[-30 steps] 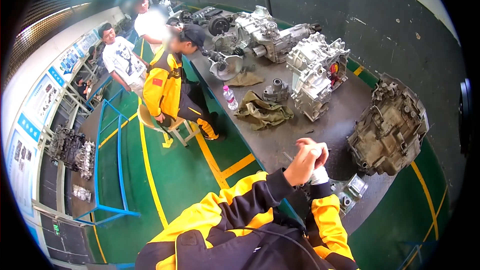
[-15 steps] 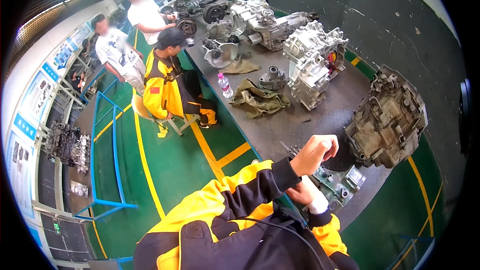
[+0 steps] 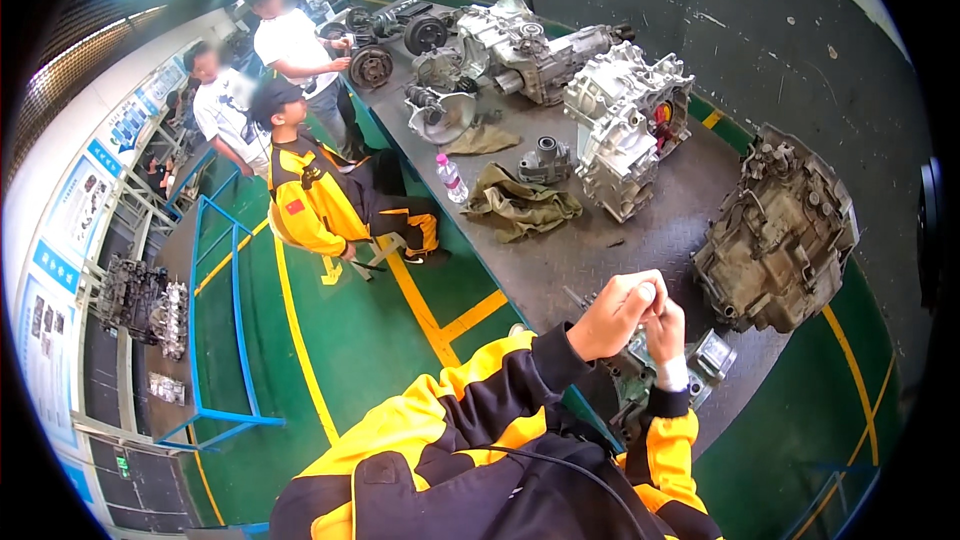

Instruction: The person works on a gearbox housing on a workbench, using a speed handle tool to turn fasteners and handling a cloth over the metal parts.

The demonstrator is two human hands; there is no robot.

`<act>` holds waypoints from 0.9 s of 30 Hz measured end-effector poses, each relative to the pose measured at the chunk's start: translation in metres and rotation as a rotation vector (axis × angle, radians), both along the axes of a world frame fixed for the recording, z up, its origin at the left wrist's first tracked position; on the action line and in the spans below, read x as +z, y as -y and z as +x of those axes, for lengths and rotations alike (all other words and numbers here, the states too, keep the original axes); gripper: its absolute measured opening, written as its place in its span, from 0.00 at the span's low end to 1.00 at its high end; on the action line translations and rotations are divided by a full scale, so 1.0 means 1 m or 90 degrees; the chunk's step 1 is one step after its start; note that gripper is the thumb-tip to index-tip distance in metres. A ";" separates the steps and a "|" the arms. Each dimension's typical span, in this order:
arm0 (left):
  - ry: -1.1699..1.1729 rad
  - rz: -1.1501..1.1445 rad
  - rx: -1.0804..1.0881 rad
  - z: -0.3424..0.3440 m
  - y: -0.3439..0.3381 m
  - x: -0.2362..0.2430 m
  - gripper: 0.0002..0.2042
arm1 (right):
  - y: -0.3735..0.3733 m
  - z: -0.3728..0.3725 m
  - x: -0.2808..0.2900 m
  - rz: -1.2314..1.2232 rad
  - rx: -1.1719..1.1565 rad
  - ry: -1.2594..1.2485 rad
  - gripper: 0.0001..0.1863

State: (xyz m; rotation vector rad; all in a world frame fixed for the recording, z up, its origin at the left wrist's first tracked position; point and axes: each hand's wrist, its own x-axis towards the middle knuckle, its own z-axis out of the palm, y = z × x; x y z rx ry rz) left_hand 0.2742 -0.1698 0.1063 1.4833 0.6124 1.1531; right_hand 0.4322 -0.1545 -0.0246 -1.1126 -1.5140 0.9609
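My left hand [image 3: 612, 318] has its fingers curled and pressed together, meeting the fingertips of my right hand [image 3: 664, 338], which is closed too. Anything between them is hidden or too small to make out. Both hands are over a greenish-grey metal housing [image 3: 712, 356] at the table's near end, partly hidden behind them. Beyond them, to the right, lies a dirty, open gearbox casing [image 3: 775, 230]. Farther back are a bright silver gearbox [image 3: 620, 120], a crumpled olive cloth [image 3: 520, 205], a small cylindrical part [image 3: 545, 155] and a water bottle [image 3: 450, 178].
Along the metal table [image 3: 540, 270] are more housings [image 3: 520, 40] and wheel hubs [image 3: 425, 35]. Left of it, a person in yellow-black overalls [image 3: 320, 200] sits on a stool; two others in white shirts [image 3: 230, 110] stand behind. Blue racks [image 3: 240, 340] with engines line the left side.
My right hand dropped lower, then rose to meet my left hand again. The seated person's head has tilted up and back, away from the table.
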 end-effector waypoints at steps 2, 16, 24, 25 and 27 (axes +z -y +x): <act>0.051 -0.053 0.008 -0.001 -0.009 -0.004 0.16 | 0.034 -0.001 0.020 0.036 -0.029 0.033 0.12; -0.004 -0.013 -0.032 0.014 -0.010 -0.007 0.17 | 0.031 -0.079 0.016 0.024 0.377 -0.073 0.15; -0.055 -0.027 0.027 -0.003 -0.007 -0.031 0.15 | -0.028 -0.086 -0.009 0.175 0.083 0.327 0.11; -0.032 -0.013 0.033 -0.002 -0.003 -0.022 0.15 | -0.026 -0.081 -0.012 0.151 -0.005 0.034 0.09; 0.021 0.023 0.069 -0.004 -0.003 -0.012 0.15 | -0.024 -0.051 0.010 0.099 -0.032 -0.053 0.06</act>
